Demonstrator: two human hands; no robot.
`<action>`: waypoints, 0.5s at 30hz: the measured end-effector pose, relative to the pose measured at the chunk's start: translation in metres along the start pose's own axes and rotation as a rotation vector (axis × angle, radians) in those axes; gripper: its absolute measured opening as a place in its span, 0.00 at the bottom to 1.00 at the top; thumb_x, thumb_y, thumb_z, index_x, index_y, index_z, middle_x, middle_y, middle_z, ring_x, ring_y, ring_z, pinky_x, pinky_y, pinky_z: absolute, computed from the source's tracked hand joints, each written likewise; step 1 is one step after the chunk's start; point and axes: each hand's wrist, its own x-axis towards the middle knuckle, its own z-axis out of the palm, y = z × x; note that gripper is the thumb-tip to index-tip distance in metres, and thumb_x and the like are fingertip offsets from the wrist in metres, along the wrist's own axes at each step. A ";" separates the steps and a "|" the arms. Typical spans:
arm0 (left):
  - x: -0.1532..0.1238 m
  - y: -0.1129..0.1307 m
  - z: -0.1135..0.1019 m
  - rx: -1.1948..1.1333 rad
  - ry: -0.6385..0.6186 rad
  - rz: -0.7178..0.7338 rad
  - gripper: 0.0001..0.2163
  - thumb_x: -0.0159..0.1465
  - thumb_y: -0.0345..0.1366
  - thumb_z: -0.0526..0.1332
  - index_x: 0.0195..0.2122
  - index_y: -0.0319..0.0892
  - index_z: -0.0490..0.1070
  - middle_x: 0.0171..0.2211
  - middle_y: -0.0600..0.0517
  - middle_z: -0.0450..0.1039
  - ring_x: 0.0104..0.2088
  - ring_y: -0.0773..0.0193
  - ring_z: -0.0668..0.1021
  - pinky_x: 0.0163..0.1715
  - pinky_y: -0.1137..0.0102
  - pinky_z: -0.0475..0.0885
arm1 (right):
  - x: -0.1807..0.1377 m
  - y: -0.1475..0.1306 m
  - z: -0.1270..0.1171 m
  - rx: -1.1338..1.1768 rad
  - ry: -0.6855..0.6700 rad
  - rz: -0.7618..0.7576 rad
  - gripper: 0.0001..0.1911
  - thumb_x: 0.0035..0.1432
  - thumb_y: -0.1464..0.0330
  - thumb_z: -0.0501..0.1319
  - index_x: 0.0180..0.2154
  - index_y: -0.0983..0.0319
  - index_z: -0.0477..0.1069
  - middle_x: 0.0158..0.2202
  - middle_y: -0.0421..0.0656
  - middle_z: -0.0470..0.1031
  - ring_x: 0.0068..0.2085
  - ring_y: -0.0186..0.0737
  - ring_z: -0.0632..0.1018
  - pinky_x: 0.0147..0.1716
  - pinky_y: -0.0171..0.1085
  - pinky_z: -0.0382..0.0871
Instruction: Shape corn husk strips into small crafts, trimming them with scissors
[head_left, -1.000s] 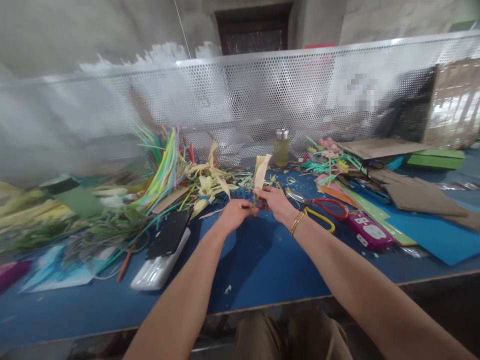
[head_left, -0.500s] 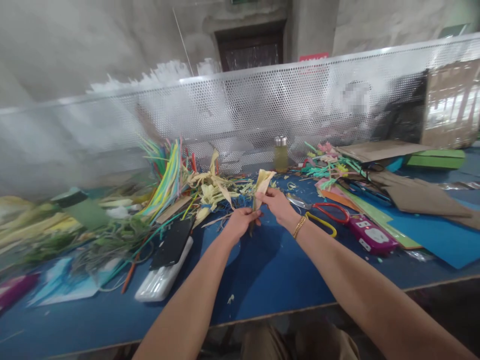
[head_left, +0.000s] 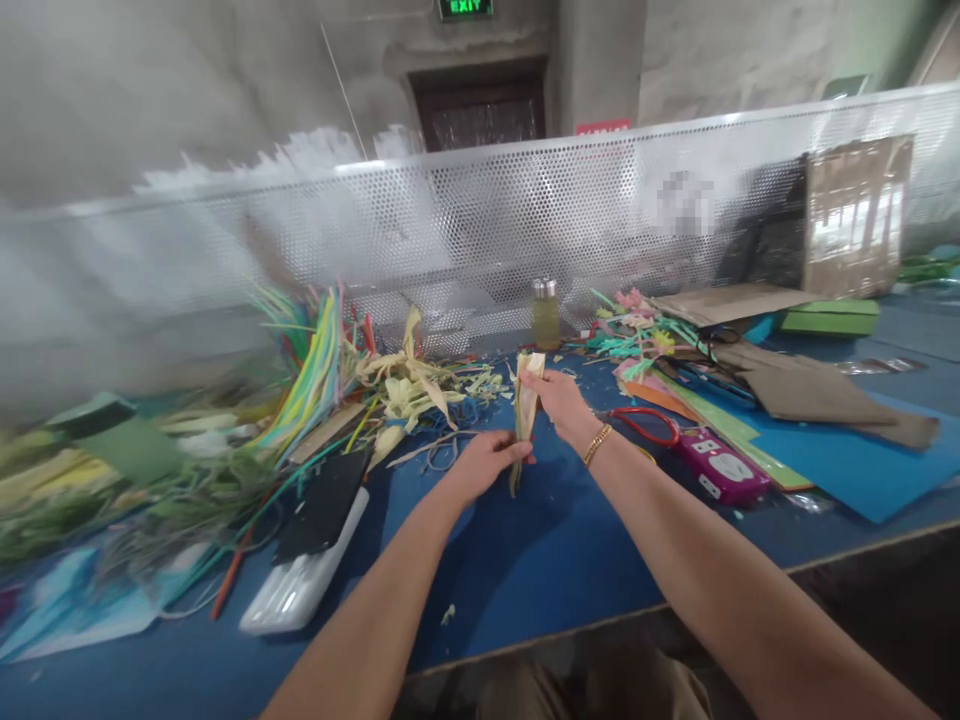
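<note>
Both my hands hold one pale yellow dried leaf strip (head_left: 526, 405), standing nearly upright over the blue table (head_left: 525, 570). My left hand (head_left: 484, 465) is closed on its lower part. My right hand (head_left: 561, 400), with a gold bracelet at the wrist, pinches its upper part near the top. A heap of the same pale leaf pieces (head_left: 409, 385) lies just behind and left of my hands.
Coloured strips (head_left: 319, 355) fan up at the left. A black phone (head_left: 322, 505) rests on a white case (head_left: 296, 590). Red-handled scissors (head_left: 641, 425), a pink power strip (head_left: 720, 468), a small bottle (head_left: 546, 312), cardboard sheets (head_left: 810, 390) and a perforated metal screen (head_left: 525, 220) surround the work spot.
My hands have drawn apart along the leaf strip: the left slid down and toward me, the right stayed at the top. The strip now stands straighter. The camera view tilted up and shifted.
</note>
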 end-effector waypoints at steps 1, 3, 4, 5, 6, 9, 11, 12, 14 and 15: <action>0.000 -0.002 0.002 -0.075 0.013 -0.030 0.18 0.57 0.49 0.61 0.37 0.38 0.75 0.32 0.46 0.78 0.36 0.58 0.77 0.38 0.68 0.67 | -0.001 0.002 0.001 -0.048 -0.009 -0.031 0.15 0.46 0.58 0.66 0.24 0.63 0.69 0.19 0.37 0.68 0.20 0.32 0.66 0.20 0.33 0.60; 0.000 -0.005 0.006 -0.186 0.040 -0.060 0.20 0.58 0.50 0.60 0.41 0.37 0.73 0.30 0.47 0.76 0.33 0.61 0.76 0.36 0.69 0.66 | -0.002 0.006 0.002 -0.128 -0.020 -0.065 0.18 0.46 0.55 0.65 0.23 0.63 0.68 0.18 0.37 0.66 0.19 0.31 0.65 0.19 0.33 0.57; 0.000 -0.006 0.007 -0.207 0.045 -0.062 0.20 0.59 0.50 0.59 0.41 0.37 0.73 0.28 0.48 0.75 0.31 0.63 0.75 0.34 0.70 0.66 | -0.002 0.007 0.002 -0.147 -0.025 -0.076 0.19 0.46 0.53 0.64 0.23 0.63 0.68 0.18 0.37 0.67 0.20 0.32 0.65 0.19 0.33 0.57; 0.000 -0.007 0.008 -0.208 0.044 -0.055 0.19 0.60 0.50 0.57 0.41 0.37 0.72 0.26 0.50 0.73 0.28 0.64 0.73 0.32 0.70 0.65 | -0.002 0.006 0.002 -0.149 -0.032 -0.087 0.19 0.47 0.52 0.63 0.24 0.62 0.68 0.19 0.37 0.68 0.20 0.32 0.66 0.19 0.33 0.58; 0.000 -0.007 0.008 -0.193 0.039 -0.036 0.19 0.62 0.50 0.56 0.40 0.38 0.72 0.24 0.51 0.71 0.26 0.66 0.71 0.30 0.71 0.64 | -0.002 0.005 0.001 -0.139 -0.042 -0.099 0.20 0.48 0.51 0.62 0.25 0.62 0.68 0.20 0.38 0.69 0.21 0.33 0.67 0.20 0.33 0.60; 0.000 -0.004 0.007 -0.068 0.023 0.055 0.17 0.65 0.48 0.50 0.36 0.40 0.70 0.19 0.56 0.62 0.21 0.67 0.66 0.25 0.72 0.61 | 0.001 0.001 -0.001 -0.072 -0.056 -0.112 0.20 0.50 0.50 0.60 0.30 0.62 0.69 0.25 0.39 0.72 0.25 0.34 0.71 0.23 0.33 0.64; -0.001 0.002 0.007 0.123 0.028 0.141 0.16 0.66 0.46 0.49 0.33 0.42 0.69 0.19 0.55 0.62 0.21 0.66 0.65 0.26 0.72 0.60 | 0.003 0.001 0.001 -0.045 0.001 -0.097 0.19 0.49 0.50 0.61 0.28 0.61 0.67 0.22 0.37 0.70 0.23 0.32 0.68 0.22 0.33 0.62; -0.001 0.007 0.007 0.249 0.038 0.192 0.15 0.65 0.45 0.50 0.31 0.42 0.69 0.20 0.54 0.64 0.22 0.65 0.66 0.27 0.71 0.60 | 0.004 0.002 0.002 -0.036 0.040 -0.074 0.19 0.49 0.51 0.62 0.25 0.60 0.65 0.20 0.36 0.67 0.21 0.31 0.66 0.21 0.32 0.61; -0.002 0.015 0.007 0.490 0.062 0.297 0.13 0.65 0.43 0.51 0.29 0.43 0.69 0.24 0.51 0.68 0.27 0.62 0.69 0.30 0.70 0.60 | 0.006 0.007 0.005 -0.018 0.101 -0.005 0.20 0.49 0.52 0.63 0.21 0.60 0.62 0.16 0.34 0.61 0.19 0.30 0.62 0.18 0.32 0.58; -0.003 0.017 0.007 0.572 0.071 0.336 0.13 0.64 0.42 0.52 0.28 0.44 0.70 0.25 0.50 0.69 0.29 0.61 0.71 0.32 0.70 0.60 | 0.007 0.009 0.006 -0.009 0.114 0.026 0.21 0.49 0.52 0.62 0.20 0.60 0.61 0.15 0.34 0.59 0.18 0.29 0.60 0.18 0.33 0.57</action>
